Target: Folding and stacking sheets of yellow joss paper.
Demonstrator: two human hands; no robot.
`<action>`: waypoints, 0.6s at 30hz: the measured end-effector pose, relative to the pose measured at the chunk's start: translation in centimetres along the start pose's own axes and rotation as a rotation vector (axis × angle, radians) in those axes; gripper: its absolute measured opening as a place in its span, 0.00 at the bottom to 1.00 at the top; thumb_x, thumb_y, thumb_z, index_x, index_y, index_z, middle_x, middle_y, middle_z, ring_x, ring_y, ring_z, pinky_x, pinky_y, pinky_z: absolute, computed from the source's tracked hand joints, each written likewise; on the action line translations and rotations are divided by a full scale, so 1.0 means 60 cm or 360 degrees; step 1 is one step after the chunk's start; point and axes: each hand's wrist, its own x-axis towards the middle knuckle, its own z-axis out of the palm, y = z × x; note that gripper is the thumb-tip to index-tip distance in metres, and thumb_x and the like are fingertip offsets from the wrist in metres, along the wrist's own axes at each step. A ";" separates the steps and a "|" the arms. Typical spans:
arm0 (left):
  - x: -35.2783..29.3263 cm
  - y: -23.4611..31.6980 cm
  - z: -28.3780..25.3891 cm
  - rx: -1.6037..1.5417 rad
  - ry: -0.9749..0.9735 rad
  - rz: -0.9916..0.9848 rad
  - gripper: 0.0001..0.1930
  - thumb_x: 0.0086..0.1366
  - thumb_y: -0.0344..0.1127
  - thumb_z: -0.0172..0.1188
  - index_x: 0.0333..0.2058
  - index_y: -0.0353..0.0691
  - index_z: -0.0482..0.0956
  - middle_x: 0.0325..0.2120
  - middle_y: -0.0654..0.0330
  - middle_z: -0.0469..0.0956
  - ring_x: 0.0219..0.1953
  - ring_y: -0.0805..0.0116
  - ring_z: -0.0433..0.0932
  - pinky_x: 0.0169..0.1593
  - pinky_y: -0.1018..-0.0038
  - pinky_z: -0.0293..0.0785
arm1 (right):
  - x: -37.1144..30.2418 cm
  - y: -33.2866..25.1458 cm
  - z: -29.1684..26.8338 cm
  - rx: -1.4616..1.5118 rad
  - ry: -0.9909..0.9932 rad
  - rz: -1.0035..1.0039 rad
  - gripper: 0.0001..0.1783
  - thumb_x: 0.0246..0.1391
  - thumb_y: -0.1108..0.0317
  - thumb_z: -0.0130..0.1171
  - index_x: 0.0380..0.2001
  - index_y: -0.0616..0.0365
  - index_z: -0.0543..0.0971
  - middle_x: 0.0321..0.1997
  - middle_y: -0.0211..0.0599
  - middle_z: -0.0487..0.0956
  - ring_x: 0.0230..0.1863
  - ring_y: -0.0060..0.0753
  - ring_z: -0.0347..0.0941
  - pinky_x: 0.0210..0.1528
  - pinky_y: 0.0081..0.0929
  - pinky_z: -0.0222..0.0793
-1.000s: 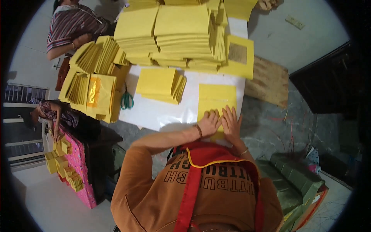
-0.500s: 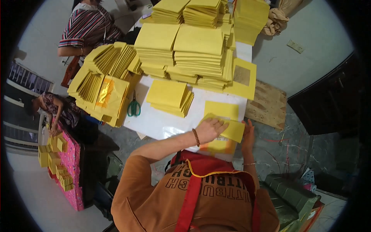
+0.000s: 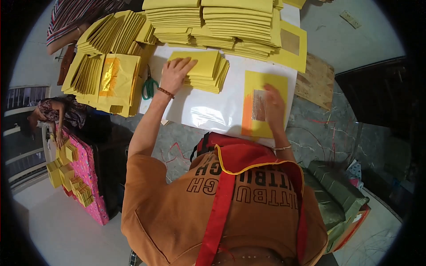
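My left hand [image 3: 174,74] rests on the small stack of folded yellow paper [image 3: 210,66], its fingers stretched over the top and the thumb hidden. My right hand [image 3: 274,106], slightly blurred, is over the right side of a flat yellow sheet [image 3: 253,81] at the table's near right. Its fingers are extended and seem to hold nothing. The sheet has a silvery rectangle [image 3: 258,105] in its middle and an orange strip [image 3: 246,115] down its left edge.
Taller piles of folded yellow paper [image 3: 237,26] stand behind. Green-handled scissors [image 3: 150,86] lie left of the small stack, near a fanned yellow bundle [image 3: 120,82]. At far left, a person [image 3: 57,113] works at a pink-covered table [image 3: 95,201]. A green seat [image 3: 326,195] stands at right.
My left hand has moved left from the near-right sheet onto the small stack. The folded yellow piece has left the near-right spot, uncovering the flat sheet, and my right hand is now over it.
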 end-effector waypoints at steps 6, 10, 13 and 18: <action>-0.016 0.009 0.033 -0.0200 -0.0391 -0.0076 0.31 0.49 0.25 0.53 0.55 0.54 0.65 0.50 0.61 0.66 0.52 0.59 0.63 0.51 0.61 0.59 | 0.017 -0.013 0.168 0.0058 -0.0578 0.0497 0.27 0.56 0.61 0.49 0.57 0.60 0.62 0.59 0.44 0.63 0.59 0.38 0.60 0.56 0.28 0.59; -0.017 0.000 0.031 -0.0171 -0.0379 0.0045 0.33 0.49 0.25 0.52 0.56 0.55 0.64 0.50 0.61 0.66 0.52 0.58 0.63 0.51 0.61 0.59 | 0.018 0.028 0.206 -0.0197 -0.0445 0.0307 0.31 0.56 0.57 0.47 0.58 0.65 0.59 0.63 0.48 0.56 0.63 0.45 0.53 0.62 0.32 0.51; -0.009 -0.009 0.020 -0.0176 -0.0458 0.0108 0.33 0.49 0.24 0.52 0.56 0.56 0.64 0.51 0.60 0.65 0.52 0.58 0.63 0.51 0.62 0.59 | 0.015 0.012 0.226 -0.0406 -0.0407 0.0318 0.35 0.57 0.54 0.45 0.60 0.68 0.54 0.66 0.51 0.50 0.67 0.47 0.45 0.65 0.34 0.42; -0.020 -0.011 0.035 -0.0156 -0.0446 0.0220 0.35 0.46 0.24 0.55 0.56 0.54 0.64 0.54 0.57 0.64 0.52 0.55 0.62 0.54 0.61 0.58 | 0.017 -0.023 0.241 -0.0366 -0.0399 0.0471 0.40 0.57 0.51 0.42 0.63 0.66 0.43 0.67 0.56 0.44 0.68 0.52 0.37 0.67 0.38 0.35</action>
